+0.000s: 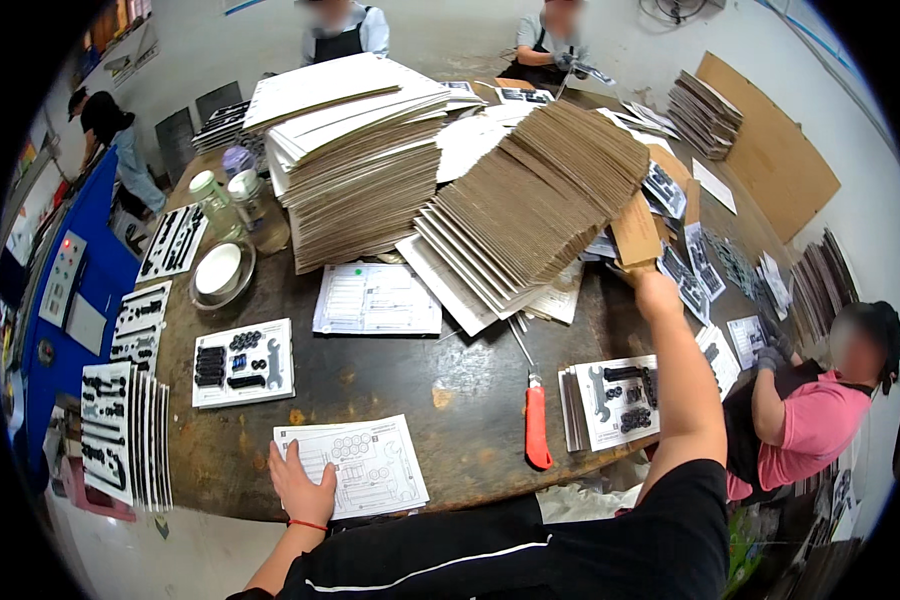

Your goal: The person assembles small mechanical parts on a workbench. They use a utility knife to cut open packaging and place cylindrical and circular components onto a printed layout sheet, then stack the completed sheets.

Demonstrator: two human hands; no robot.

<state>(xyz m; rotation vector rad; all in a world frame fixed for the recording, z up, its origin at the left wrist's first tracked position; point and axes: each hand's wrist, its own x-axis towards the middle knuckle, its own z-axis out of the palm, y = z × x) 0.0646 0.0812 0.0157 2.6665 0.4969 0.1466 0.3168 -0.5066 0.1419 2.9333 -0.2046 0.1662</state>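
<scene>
- Head view: the left hand lies spread over the left side of a printed sheet, thumb held apart from the fingers; the grip is loose and flat, palm down;
- the sheet sits at the near edge of the dark table, partly under that hand and reaching out to its right; line drawings of a wrench and round parts show on it;
- the right hand is stretched far forward, at the lower end of a brown cardboard piece; its fingertips are hidden, so whether they clasp the piece I cannot tell;
- this brown piece lies just beyond the right hand, beside the leaning cardboard stack;
- between the two arms, a red-handled tool rests on the table, its thin metal shaft pointing away from the person;
- beside the right forearm stand cards of black parts, a wrench on the front one; a similar parts card lies beyond the left hand;
- farther off, a pile of printed sheets lies before a tall stack of white-faced boards.
</scene>
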